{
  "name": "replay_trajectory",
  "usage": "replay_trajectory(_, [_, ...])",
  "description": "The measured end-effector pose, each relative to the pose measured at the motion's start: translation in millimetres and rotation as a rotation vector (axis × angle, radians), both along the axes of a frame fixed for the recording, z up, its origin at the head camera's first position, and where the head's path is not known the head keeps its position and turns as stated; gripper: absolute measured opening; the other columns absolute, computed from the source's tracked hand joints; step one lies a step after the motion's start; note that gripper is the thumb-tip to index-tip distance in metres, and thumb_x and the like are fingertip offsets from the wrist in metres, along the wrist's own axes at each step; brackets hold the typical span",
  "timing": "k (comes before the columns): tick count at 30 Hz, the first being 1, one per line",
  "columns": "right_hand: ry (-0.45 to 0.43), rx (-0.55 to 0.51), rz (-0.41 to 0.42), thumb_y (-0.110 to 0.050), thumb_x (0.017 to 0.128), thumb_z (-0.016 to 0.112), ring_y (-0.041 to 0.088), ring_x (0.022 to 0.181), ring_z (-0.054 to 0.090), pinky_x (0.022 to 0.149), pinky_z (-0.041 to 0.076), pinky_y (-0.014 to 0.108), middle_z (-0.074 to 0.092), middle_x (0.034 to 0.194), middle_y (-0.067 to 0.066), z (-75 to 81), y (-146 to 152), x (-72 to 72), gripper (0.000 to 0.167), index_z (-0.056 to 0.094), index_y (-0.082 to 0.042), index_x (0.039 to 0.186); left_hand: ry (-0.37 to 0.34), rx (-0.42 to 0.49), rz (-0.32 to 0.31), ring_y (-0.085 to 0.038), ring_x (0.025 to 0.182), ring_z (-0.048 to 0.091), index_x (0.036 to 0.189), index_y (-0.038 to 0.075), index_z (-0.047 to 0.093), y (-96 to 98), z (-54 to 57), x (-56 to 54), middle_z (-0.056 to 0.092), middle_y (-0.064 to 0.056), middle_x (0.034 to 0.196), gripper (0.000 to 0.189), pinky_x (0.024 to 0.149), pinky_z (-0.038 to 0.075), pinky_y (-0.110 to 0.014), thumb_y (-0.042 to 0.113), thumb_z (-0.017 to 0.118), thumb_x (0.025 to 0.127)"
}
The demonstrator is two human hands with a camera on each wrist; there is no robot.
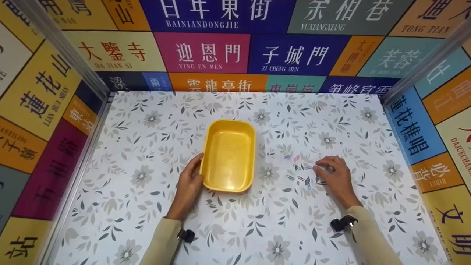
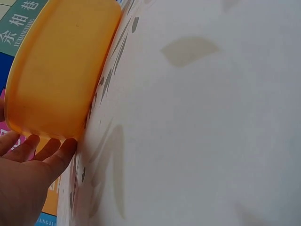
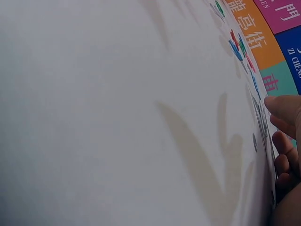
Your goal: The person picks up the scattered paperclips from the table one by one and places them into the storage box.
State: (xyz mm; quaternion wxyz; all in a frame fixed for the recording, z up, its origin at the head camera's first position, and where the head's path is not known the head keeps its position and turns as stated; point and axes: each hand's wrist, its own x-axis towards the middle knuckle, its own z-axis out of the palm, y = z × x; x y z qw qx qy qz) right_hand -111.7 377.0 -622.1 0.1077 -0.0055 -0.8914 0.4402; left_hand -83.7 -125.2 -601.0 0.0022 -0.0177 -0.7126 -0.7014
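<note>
A yellow rectangular box (image 1: 230, 158) with rounded corners stands on the patterned tabletop, its inside bare. My left hand (image 1: 189, 178) touches the box's left outer side; the left wrist view has its fingertips against the wall of the box (image 2: 61, 70). Over to the right, my right hand (image 1: 335, 176) is low over the table, thumb and index tips close together but slightly apart. Just left of these tips lies a blue paper clip (image 1: 308, 168). Beyond it are several more clips, among them a pink one (image 1: 296, 158) and a green one (image 1: 290, 177). In the right wrist view the thumb (image 3: 280, 106) overlaps the table's far edge.
White tabletop (image 1: 147, 206) with printed grey leaves and flowers extends around the box and clips. Panels (image 1: 206, 51) with coloured lettering enclose it at the back and both sides. Each wrist carries a dark strapped device, such as the right one (image 1: 344, 223).
</note>
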Motion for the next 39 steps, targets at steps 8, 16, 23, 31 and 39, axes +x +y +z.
replay_trajectory(8, [0.074,-0.037,0.043,0.001,0.088,0.09,0.013,0.11,0.053,0.098,0.037,0.017,0.071,0.113,0.015,-5.7,1,-3.4,0.018,0.085,-0.001,0.105,-0.01,-0.012,0.011,-0.029,0.15,0.054,0.165,0.01,0.051,1.1,0.1,-1.1,0.054,-0.012,0.165,0.066,0.121,0.046,-0.028,-0.007,0.057,0.101])
replay_trajectory(16, [0.103,-0.04,0.027,0.006,0.086,0.09,0.011,0.107,0.053,0.097,0.037,0.019,0.071,0.109,0.017,-6.7,-2,-4.6,0.016,0.085,0.002,0.1,-0.007,-0.011,0.006,-0.032,0.151,0.053,0.165,0.008,0.05,1.2,-0.5,-1.8,0.053,-0.014,0.165,0.067,0.124,0.044,-0.033,-0.009,0.055,0.1])
replay_trajectory(23, [0.08,-0.02,0.002,0.002,0.093,0.085,0.014,0.106,0.054,0.093,0.039,0.014,0.072,0.108,0.014,-4.1,-4,-4.7,0.008,0.086,0.001,0.1,-0.007,-0.026,0.019,-0.031,0.151,0.053,0.164,0.008,0.051,1.6,-1.4,-2.3,0.054,-0.013,0.165,0.067,0.123,0.045,-0.031,-0.01,0.055,0.1])
replay_trajectory(31, [0.034,-0.007,-0.026,-0.003,0.097,0.082,0.01,0.104,0.055,0.09,0.041,0.014,0.072,0.11,0.011,-2.2,-4,-3.7,0.006,0.085,-0.001,0.102,-0.011,-0.003,0.008,-0.03,0.153,0.051,0.165,0.012,0.05,0.9,-0.6,0.3,0.052,-0.009,0.167,0.065,0.123,0.044,-0.03,-0.007,0.053,0.103])
replay_trajectory(39, [0.074,-0.049,-0.038,-0.002,0.096,0.083,0.009,0.098,0.058,0.083,0.044,0.015,0.073,0.108,0.01,9.5,-11,-7.1,0.007,0.085,-0.001,0.103,-0.015,0.07,-0.004,-0.028,0.156,0.048,0.167,0.012,0.046,1.6,-1.1,1.9,0.048,-0.008,0.17,0.066,0.126,0.041,-0.03,-0.006,0.048,0.104])
